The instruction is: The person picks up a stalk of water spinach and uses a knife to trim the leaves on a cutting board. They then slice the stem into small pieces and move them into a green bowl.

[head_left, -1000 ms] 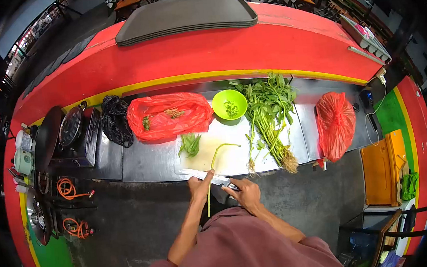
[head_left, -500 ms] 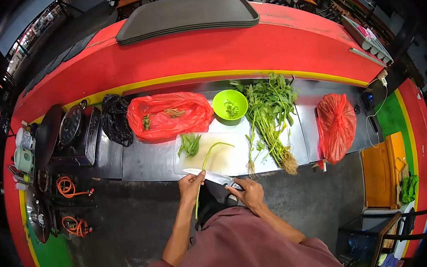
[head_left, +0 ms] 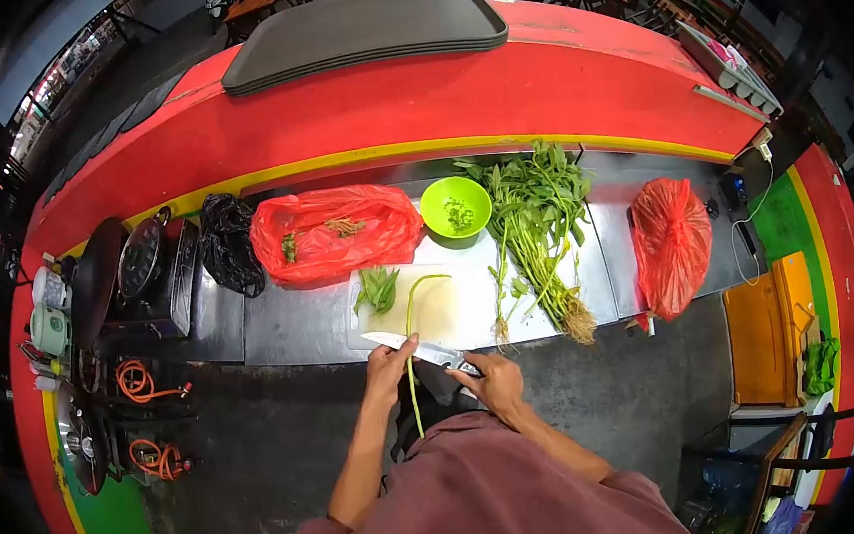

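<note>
A long green stem [head_left: 415,392] is pinched in my left hand [head_left: 387,368], its upper end curving over the white cutting board [head_left: 441,311] and its lower end hanging toward my shirt. Closed round the dark handle of a kitchen knife [head_left: 432,353] is my right hand [head_left: 496,380]. The blade points left and crosses the stem beside my left thumb. Cut green leaves [head_left: 378,289] lie on the board's left part. Behind the board stands a lime-green bowl [head_left: 456,207] with small green pieces inside. Leafy greens with roots [head_left: 543,238] are heaped right of the board.
An open red plastic bag [head_left: 334,236] with plant scraps and a black bag [head_left: 231,244] lie to the left, near a stove with a pan [head_left: 143,254]. A tied red bag [head_left: 672,248] sits right. Stacked trays [head_left: 368,33] rest on the red ledge.
The stem has swung to a more upright line, its lower end shifting right and its curved tip left. My left hand has moved slightly right and up along the blade.
</note>
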The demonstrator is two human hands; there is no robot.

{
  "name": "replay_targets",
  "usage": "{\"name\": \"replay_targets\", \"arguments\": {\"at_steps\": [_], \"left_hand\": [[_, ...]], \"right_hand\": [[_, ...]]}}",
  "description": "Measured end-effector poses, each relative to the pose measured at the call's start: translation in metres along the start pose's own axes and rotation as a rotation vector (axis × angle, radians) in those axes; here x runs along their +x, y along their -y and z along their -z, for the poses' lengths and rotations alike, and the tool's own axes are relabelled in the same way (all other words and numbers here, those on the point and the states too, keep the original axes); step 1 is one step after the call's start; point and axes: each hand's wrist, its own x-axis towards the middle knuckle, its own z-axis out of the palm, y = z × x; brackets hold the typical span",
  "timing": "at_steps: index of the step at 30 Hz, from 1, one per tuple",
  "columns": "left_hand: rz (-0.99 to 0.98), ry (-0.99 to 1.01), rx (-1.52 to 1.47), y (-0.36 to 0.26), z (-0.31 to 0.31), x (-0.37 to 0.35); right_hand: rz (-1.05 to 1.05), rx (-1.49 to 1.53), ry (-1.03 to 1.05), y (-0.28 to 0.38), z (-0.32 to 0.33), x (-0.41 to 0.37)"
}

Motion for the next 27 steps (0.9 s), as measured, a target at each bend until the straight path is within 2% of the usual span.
{"name": "replay_targets", "arguments": {"at_steps": [3,5,9,11,15,17,19,21,27], "left_hand": [[-0.102,-0.02,-0.095,0.005,-0.005,0.011],[-0.056,-0.062,-0.035,0.008,-0.004,0.014],[-0.15,-0.078,-0.044,0.006,-0.015,0.007],[0.036,-0.05,0.078,0.003,-0.02,-0.003],[0.049,-0.04,0.086,0.006,-0.028,-0.01],[0.03,-0.028,0.061,0.011,-0.026,-0.007],[0.06,-0.016,0.08,0.012,-0.021,-0.003],[0.008,0.025,0.041,0.008,-0.022,-0.002],[-0.15,-0.083,0.047,0.008,-0.035,0.002]], "right_hand": [[0.002,0.002,-0.009,0.0,0.001,0.0],[-0.001,-0.002,-0.014,0.001,0.002,0.001],[-0.022,0.023,-0.023,-0.003,0.001,-0.004],[0.011,0.032,-0.077,-0.008,-0.006,-0.004],[0.024,0.049,-0.104,-0.007,-0.006,-0.004],[-0.046,0.022,0.003,0.002,0.005,-0.002],[-0.016,0.031,-0.03,0.003,0.003,-0.001],[-0.056,0.025,0.014,0.005,0.005,0.001],[-0.044,0.026,-0.006,0.002,0.0,0.0]]}}
